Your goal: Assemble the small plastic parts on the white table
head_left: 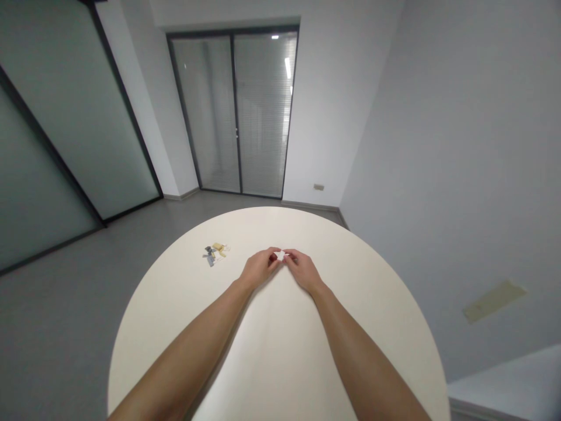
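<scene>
Between my fingertips, over the far middle of the round table, is a small white piece (281,255); its exact kind is too small to make out. My left hand (262,266) pinches it from the left, fingers curled closed. From the right, my right hand (302,269) closes thumb and fingers on its other side. The fingers cover part of the piece. To the left of my hands lies a small pile of loose pieces (211,255) in grey, dark grey, tan and white.
The round cream table (280,374) fills the lower middle. Beyond its far edge stand a glass door with blinds (263,117) and a white wall (333,105). Frosted glass panels (65,105) are at the left. A beige plate (494,301) is on the right wall.
</scene>
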